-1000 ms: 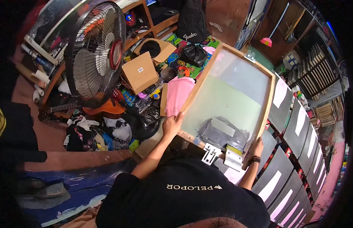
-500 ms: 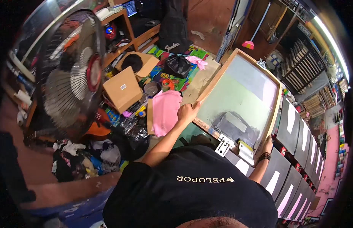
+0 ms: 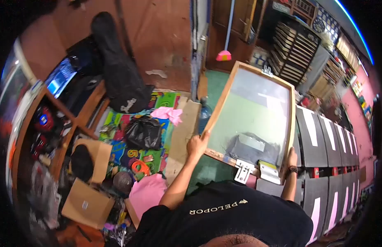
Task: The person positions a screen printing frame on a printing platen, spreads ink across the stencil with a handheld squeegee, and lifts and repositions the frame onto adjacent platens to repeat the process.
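A wooden-framed printing screen (image 3: 224, 96) is held up in front of my body, tilted. My left hand (image 3: 197, 144) is closed around its left edge near the lower corner. On the lower right edge my right hand (image 3: 292, 159), with a dark bracelet at the wrist, grips the frame. Dark ink (image 3: 236, 146) covers the lower part of the pale green mesh. Near my right hand a squeegee (image 3: 269, 173) with a metal-looking holder lies at the bottom edge. One metal bracket (image 3: 243, 171) is fixed to the bottom edge, and another metal fitting (image 3: 267, 71) sits on the top edge.
Rows of grey printing boards (image 3: 312, 127) with pale strips stand to the right. Ahead are a drying rack (image 3: 291, 53) and a pink broom (image 3: 224, 55). On the left floor lie a black plastic bag (image 3: 143, 132), a cardboard box (image 3: 87, 203) and pink cloth (image 3: 147, 195).
My view has swung, and the fan on the left has gone out of sight. The screen stays in both hands and appears more upright. A water bottle now shows beside it.
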`<action>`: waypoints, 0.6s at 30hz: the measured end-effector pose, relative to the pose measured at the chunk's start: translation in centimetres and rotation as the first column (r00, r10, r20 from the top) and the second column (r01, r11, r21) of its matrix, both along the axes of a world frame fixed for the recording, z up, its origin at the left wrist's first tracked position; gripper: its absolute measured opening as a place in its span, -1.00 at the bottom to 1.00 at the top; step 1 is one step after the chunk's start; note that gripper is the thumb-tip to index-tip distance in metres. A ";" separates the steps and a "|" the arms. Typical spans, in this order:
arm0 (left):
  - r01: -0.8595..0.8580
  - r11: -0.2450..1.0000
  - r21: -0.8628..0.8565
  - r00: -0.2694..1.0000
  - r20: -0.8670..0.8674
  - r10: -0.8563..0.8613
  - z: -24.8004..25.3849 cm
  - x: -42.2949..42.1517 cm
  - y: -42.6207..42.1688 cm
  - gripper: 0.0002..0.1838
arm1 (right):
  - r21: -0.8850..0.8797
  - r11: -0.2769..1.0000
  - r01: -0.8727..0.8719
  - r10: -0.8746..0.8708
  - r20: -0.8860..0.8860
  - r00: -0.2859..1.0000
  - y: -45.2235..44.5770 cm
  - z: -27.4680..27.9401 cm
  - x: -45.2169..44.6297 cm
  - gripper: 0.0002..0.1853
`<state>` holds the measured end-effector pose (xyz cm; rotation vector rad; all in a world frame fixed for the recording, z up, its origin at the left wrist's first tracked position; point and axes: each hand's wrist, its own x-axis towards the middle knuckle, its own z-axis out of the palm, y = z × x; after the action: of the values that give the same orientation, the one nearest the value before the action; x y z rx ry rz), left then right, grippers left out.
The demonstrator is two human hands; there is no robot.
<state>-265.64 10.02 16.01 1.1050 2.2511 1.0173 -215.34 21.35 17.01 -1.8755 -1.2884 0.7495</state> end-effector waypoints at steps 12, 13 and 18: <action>0.297 0.955 -0.015 0.953 0.069 -0.296 -0.4 -6.3 28.6 -0.09 | -0.096 0.926 0.364 -0.367 -0.008 0.930 13.1 -2.2 -4.4 -0.24; 0.353 0.935 -0.041 0.934 0.062 -0.350 -0.4 -6.8 30.8 -0.09 | -0.158 0.890 0.428 -0.442 -0.072 0.894 12.9 -1.9 -5.6 -0.24; 0.525 0.850 -0.051 0.851 0.015 -0.525 0.4 -5.8 41.7 -0.09 | -0.036 0.824 0.565 -0.564 0.035 0.825 13.4 -1.9 -7.4 -0.23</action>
<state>-271.42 51.73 16.43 1.5763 1.7935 0.7169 -222.74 34.72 15.09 -2.1524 -0.6548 0.4367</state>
